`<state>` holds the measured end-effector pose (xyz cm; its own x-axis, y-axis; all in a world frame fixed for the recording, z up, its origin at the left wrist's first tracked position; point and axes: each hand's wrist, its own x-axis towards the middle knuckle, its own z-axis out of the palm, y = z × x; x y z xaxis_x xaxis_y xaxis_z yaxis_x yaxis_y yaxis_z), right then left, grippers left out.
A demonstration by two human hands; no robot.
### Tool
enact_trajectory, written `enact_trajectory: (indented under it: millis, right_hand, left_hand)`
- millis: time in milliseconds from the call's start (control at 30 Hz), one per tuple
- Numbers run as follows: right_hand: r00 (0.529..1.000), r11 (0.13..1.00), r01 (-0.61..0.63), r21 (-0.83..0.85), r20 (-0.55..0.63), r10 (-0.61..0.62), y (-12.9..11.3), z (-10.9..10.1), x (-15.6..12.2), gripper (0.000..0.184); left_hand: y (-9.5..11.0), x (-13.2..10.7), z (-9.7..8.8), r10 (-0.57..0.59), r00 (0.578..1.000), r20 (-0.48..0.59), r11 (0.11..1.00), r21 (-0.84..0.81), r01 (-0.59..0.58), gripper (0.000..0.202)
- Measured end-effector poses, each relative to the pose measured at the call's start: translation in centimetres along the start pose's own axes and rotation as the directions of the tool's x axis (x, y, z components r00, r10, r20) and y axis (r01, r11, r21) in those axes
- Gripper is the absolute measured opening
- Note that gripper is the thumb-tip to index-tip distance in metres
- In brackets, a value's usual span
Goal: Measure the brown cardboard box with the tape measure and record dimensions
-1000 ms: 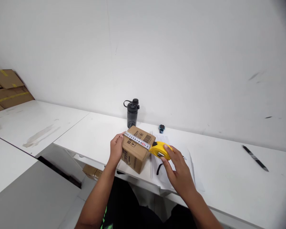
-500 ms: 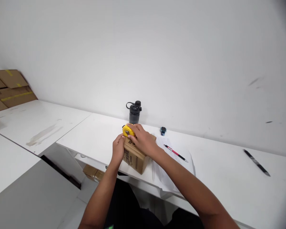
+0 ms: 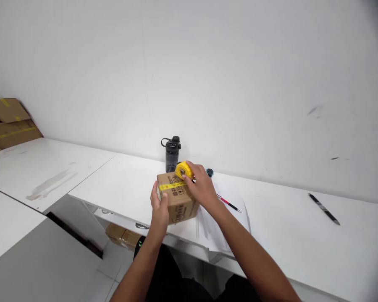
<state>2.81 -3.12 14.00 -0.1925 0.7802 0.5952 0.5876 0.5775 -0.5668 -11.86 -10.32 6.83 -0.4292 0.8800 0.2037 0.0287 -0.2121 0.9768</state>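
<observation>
A small brown cardboard box (image 3: 182,209) with black print rests on the white desk. My left hand (image 3: 159,212) grips its left end, thumb on the near side and fingers along the left face. In my right hand (image 3: 203,184) is a yellow tape measure (image 3: 183,170), held over the back right of the box top. Across that top runs a yellow strip (image 3: 171,186); I cannot tell whether it is packing tape or the measure's blade. A dark water bottle (image 3: 171,153) stands upright just behind the box.
Right of the box lie paper sheets (image 3: 219,230) with a red and black pen (image 3: 229,204) on them. A wristwatch (image 3: 210,172) sits behind my right hand. Farther right is a black-grey pen (image 3: 324,209). Stacked cartons (image 3: 14,130) stand far left, and smaller boxes (image 3: 121,235) lie below the desk.
My left hand has moved from the tape measure's side down onto the box's left end. The tape measure has shifted right with my right hand. The box has turned, showing more of its top.
</observation>
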Motion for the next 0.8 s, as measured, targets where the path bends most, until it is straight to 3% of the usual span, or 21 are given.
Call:
enact_trajectory:
  millis: [67, 100, 200, 300, 400, 467, 633, 800]
  right_hand:
    - [0.998, 0.998, -0.059, 0.009, 0.015, 0.059, 0.5, -0.8, 0.5, 0.046]
    - [0.997, 0.997, -0.072, 0.01, 0.033, 0.072, 0.5, -1.0, 0.7, 0.046]
    - [0.994, 0.999, -0.053, 0.0, 0.093, 0.053, -0.4, -0.6, 1.3, 0.047]
    - [0.993, 0.999, -0.047, 0.01, 0.11, 0.045, -1.9, 0.8, 1.7, 0.048]
    - [0.992, 0.998, -0.07, 0.005, 0.104, 0.069, -3.1, 2.0, 1.9, 0.047]
    - [0.989, 0.998, -0.06, -0.017, 0.133, 0.061, -3.5, 2.4, 1.7, 0.047]
    - [0.987, 0.995, 0.021, -0.093, 0.16, -0.006, -3.4, 2.1, 0.3, 0.048]
    - [0.994, 0.988, 0.014, -0.153, 0.114, 0.004, -3.1, 1.0, -1.1, 0.047]
  left_hand:
    - [0.3, -1.2, -0.6, -0.054, 0.999, -0.008, 0.999, -0.005, 0.054, 0.069]
    - [0.6, -1.2, -1.1, -0.047, 0.997, -0.063, 0.999, 0.016, 0.049, 0.071]
    - [1.8, 1.5, -2.4, 0.043, 0.984, -0.172, 0.994, 0.106, -0.025, 0.066]
    - [2.5, 6.1, -3.2, -0.004, 0.997, 0.081, 0.992, 0.125, -0.006, 0.054]
    - [2.3, 8.7, -3.5, -0.104, 0.928, 0.357, 0.987, 0.149, 0.053, 0.049]
    - [1.8, 8.7, -3.5, -0.086, 0.914, 0.397, 0.988, 0.15, 0.028, 0.052]
    - [0.5, 7.0, -2.6, 0.024, 0.946, 0.324, 0.998, 0.054, -0.044, 0.047]
    - [-0.4, 6.3, -0.3, 0.014, 0.963, 0.27, 0.991, -0.129, 0.021, 0.034]
